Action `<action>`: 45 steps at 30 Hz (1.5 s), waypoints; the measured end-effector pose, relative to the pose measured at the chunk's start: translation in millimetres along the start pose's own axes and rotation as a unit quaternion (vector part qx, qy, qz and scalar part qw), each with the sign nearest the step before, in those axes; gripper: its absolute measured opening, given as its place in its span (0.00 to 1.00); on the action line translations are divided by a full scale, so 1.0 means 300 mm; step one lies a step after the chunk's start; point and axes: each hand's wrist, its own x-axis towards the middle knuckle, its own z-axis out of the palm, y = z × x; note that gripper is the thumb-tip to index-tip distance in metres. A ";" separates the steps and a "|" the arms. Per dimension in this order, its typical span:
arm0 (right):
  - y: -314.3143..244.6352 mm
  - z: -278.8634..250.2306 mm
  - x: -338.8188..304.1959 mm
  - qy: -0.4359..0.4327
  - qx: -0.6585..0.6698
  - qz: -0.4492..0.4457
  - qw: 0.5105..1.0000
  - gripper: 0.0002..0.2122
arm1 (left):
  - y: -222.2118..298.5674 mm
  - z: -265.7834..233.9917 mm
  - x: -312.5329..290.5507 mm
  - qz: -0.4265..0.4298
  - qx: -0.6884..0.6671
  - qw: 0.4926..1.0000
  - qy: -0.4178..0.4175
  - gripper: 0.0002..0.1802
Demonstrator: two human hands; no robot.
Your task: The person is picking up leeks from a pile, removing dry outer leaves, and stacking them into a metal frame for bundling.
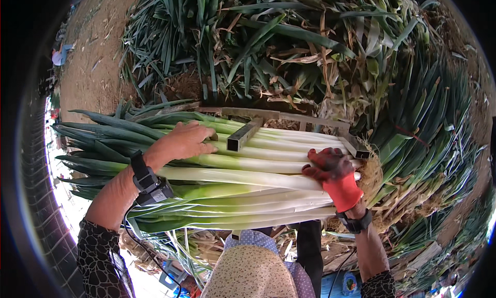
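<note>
A wide row of leeks (248, 193) lies across in front of me, dark green leaves to the left and white stalks to the right. They rest on a metal frame (294, 117) with short square-tube uprights. My bare left hand (187, 140) lies over the stalks where green turns white, fingers stretched and apart. At the white ends, my right hand (333, 175), in a red and black glove, has its fingers bent around a leek (232, 175). The glove hides that leek's end.
Beyond the frame lies a large heap of leeks (289, 34) with dry leaves. More leeks (429, 117) are piled at the right. Bare soil (98, 55) stretches along the left. A patterned apron (250, 272) is below the row, close to its near edge.
</note>
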 end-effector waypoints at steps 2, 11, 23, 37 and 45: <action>0.001 -0.012 0.000 -0.006 -0.014 0.013 1.000 0.12 | -0.014 0.015 0.013 0.013 -0.003 1.000 0.010 0.25; 0.070 -0.022 0.026 -0.063 -0.044 0.007 0.997 0.07 | 0.036 0.075 -0.060 0.081 0.054 0.974 0.205 0.19; 0.072 -0.046 0.202 -0.421 0.090 0.304 0.850 0.18 | 0.046 0.105 -0.064 0.076 0.063 0.963 0.251 0.17; 0.115 0.021 0.134 -0.264 -0.021 0.107 0.958 0.12 | 0.046 0.079 0.042 -0.007 0.039 0.987 0.152 0.20; 0.086 0.017 0.186 -0.329 -0.093 0.124 0.932 0.16 | 0.020 0.087 0.072 -0.030 0.056 0.986 0.154 0.22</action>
